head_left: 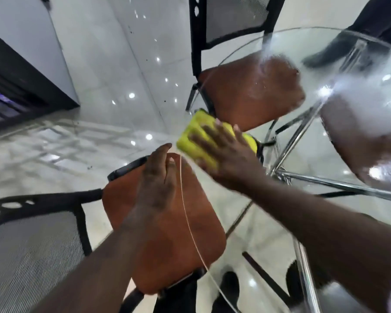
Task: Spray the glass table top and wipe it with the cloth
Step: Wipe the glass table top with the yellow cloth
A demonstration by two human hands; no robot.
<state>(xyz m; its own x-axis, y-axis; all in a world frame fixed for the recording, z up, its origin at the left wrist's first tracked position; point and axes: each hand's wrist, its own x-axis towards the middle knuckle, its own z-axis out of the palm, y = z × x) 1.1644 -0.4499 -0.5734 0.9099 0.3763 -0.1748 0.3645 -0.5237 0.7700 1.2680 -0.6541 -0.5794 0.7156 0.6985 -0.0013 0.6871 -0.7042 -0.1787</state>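
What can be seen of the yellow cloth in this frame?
The yellow cloth is a bright, thick, padded-looking pad with ribbed channels on its top, lying flat near the left edge of the glass table top. The right hand presses on it with spread fingers, covering much of its middle and right side. A dark edge shows at its far right corner. Its outline is slightly motion-blurred. The left hand rests at the table's rim nearby, not touching it.

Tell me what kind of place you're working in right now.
Probably an office or cafe-style seating area: a round glass table top on chrome legs, mesh-backed chairs with brown seats, and a glossy tiled floor.
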